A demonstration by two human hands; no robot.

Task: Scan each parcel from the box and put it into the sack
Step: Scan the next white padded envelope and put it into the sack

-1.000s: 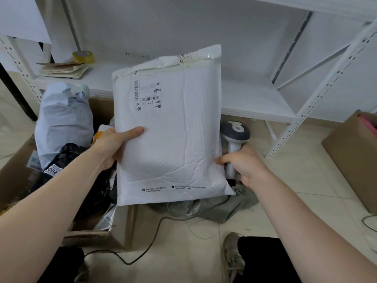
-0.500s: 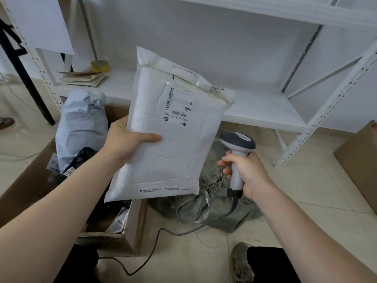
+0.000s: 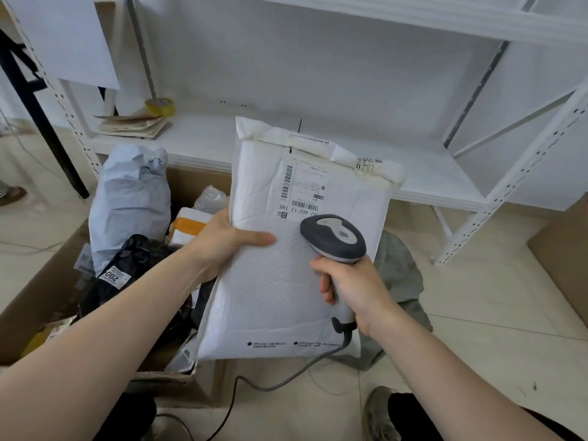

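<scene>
A white padded mailer [image 3: 270, 291] with a barcode label [image 3: 302, 192] near its top is held upright in front of me. My left hand [image 3: 222, 243] grips its left edge, thumb across the front. My right hand [image 3: 353, 291] is closed on the handle of a grey barcode scanner [image 3: 334, 240], whose head sits over the mailer just below the label. The cardboard box [image 3: 41, 300] at the left holds several parcels, among them a pale blue bag [image 3: 130, 202] and a black bag [image 3: 127, 281]. The grey-green sack [image 3: 401, 275] lies on the floor behind the mailer, mostly hidden.
A white metal shelf [image 3: 429, 183] runs behind, with a tape roll [image 3: 160, 107] and a stack of papers [image 3: 133, 127] on it. The scanner's cable [image 3: 254, 386] trails over the tiled floor. Another cardboard box [image 3: 563, 253] stands at the right edge. My shoe [image 3: 378, 415] is at the bottom.
My right hand has brought the scanner up and left, from beside the mailer to over its front below the label. The mailer has moved right and turned more upright.
</scene>
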